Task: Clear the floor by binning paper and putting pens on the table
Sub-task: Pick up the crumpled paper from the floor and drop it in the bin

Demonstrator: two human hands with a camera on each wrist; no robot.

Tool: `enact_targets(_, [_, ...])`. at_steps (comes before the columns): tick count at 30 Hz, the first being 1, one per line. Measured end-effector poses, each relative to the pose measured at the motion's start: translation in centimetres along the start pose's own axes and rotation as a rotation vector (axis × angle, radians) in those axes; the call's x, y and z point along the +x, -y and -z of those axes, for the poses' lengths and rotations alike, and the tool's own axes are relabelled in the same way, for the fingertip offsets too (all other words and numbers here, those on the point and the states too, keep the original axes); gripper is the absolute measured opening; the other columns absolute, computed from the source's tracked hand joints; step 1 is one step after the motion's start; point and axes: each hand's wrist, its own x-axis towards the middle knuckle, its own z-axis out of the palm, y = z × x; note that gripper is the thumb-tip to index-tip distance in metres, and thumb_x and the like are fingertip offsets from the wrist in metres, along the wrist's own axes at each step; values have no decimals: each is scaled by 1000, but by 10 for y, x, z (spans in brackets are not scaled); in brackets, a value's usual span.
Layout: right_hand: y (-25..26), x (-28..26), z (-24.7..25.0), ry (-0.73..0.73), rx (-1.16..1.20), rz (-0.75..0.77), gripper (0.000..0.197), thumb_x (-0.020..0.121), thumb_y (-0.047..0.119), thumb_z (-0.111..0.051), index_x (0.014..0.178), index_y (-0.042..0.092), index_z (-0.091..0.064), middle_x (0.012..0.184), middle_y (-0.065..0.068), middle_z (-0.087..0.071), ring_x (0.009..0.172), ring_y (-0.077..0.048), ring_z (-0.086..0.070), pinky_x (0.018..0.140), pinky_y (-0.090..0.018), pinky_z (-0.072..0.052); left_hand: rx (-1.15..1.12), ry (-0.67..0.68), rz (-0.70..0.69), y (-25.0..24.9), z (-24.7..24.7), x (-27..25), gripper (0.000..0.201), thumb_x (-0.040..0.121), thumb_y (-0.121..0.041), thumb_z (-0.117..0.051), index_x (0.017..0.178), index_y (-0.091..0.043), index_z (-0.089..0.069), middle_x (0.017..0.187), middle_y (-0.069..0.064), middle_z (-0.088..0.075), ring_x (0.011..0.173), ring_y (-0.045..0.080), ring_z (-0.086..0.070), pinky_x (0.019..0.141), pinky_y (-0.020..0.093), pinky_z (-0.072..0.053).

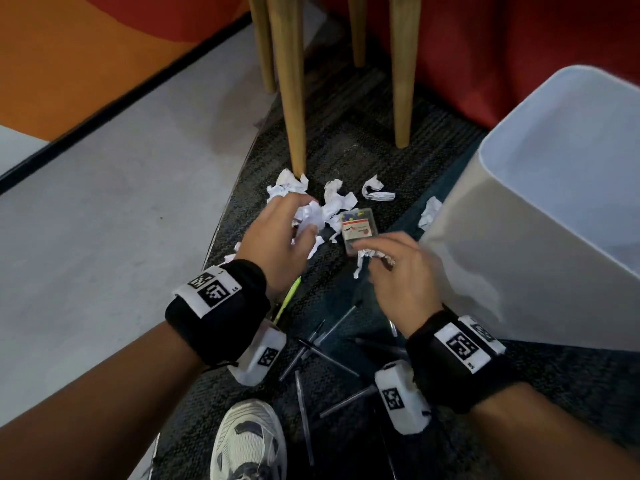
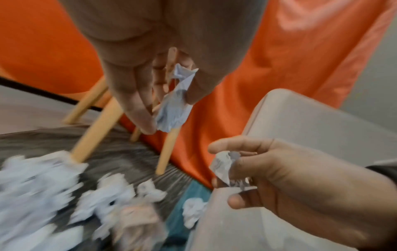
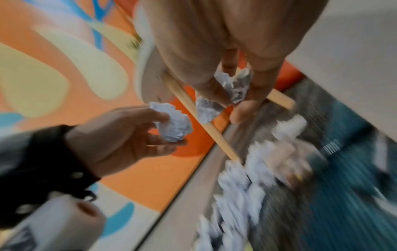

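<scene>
My left hand (image 1: 294, 223) grips a crumpled white paper ball (image 1: 310, 214) above the dark carpet; the left wrist view shows this paper (image 2: 175, 105) pinched between thumb and fingers. My right hand (image 1: 381, 258) holds another crumpled paper wad (image 1: 369, 258), also seen as the wad (image 3: 234, 88) in the right wrist view. Several loose paper scraps (image 1: 337, 197) lie on the carpet beyond both hands. A white bin (image 1: 540, 216) stands to the right, close to my right hand. Several dark pens (image 1: 322, 355) and a yellow-green pen (image 1: 289, 299) lie below my wrists.
A small clear plastic box (image 1: 358, 230) lies among the scraps. Wooden table legs (image 1: 289, 84) rise just beyond the paper. A red curtain (image 1: 519, 46) hangs behind. My white shoe (image 1: 249, 441) stands near the pens. Grey smooth floor (image 1: 121, 209) spreads to the left.
</scene>
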Motion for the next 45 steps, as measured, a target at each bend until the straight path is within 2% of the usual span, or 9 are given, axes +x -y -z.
enact_targets(2, [24,-5,29,-42,111,32,47,87,-10,-55,95,31,-75,100,25,-54,87,-3,-61,72,-25,-58,-63,-32,-114,-32,11,4,31,94,-26,-54,125,-21,-51,115,-2,-53,88,13,-56,80,32,-49])
enact_targets(5, [67,-17,68,-42,242,22,39,91,-4,-55,94,29,-75,101,14,-59,68,-11,-66,54,-21,-52,-176,-65,-258,-78,31,9,31,92,-29,-58,123,-27,-51,104,-11,-54,73,0,-51,68,21,-44])
enact_targets(9, [110,-33,114,-238,180,206,32,90,3,-59,101,31,-72,98,11,-62,75,-12,-65,67,-30,-53,-412,-9,-380,-137,53,15,44,86,-28,-65,125,-36,-44,95,-11,-54,63,5,-50,59,21,-41])
enact_targets(14, [108,-36,161,-465,-276,154,34,91,24,-62,125,28,-64,121,4,-51,90,9,-46,84,0,-33,-318,56,-469,-181,51,31,36,83,-25,-71,114,-26,-53,86,-5,-59,64,8,-55,59,15,-44])
enact_targets(18, [93,-31,175,-231,-593,-159,31,96,44,-43,106,32,-69,120,7,-59,102,-15,-57,92,-36,-44,-282,60,-482,-190,40,38,28,82,-25,-72,106,-24,-60,83,-10,-61,64,5,-53,58,8,-41])
enact_targets(22, [92,-34,175,-140,-612,-269,45,94,64,-34,112,40,-67,127,12,-61,116,-17,-55,95,-41,-42,-276,84,-468,-192,30,39,27,80,-27,-73,105,-26,-62,86,-8,-63,62,1,-51,60,8,-42])
enact_targets(29, [88,-39,171,-369,-431,-102,34,94,54,-47,109,34,-69,118,15,-66,107,-14,-60,95,-46,-47,-234,166,-453,-191,14,41,31,78,-29,-76,106,-27,-64,89,-9,-65,60,0,-54,62,10,-45])
enact_targets(36, [85,-39,173,-430,-330,-77,32,92,52,-53,118,35,-60,117,13,-60,111,-12,-54,91,-39,-45,-150,240,-506,-186,23,42,48,76,-35,-77,121,-33,-60,106,-13,-67,81,2,-62,78,14,-49])
enact_targets(45, [111,-47,130,-439,-121,322,24,88,11,-59,102,31,-57,100,6,-59,100,-8,-57,91,-28,-45,-136,63,-369,-100,71,28,19,78,-29,-76,94,-24,-68,80,-9,-66,75,3,-59,66,12,-47])
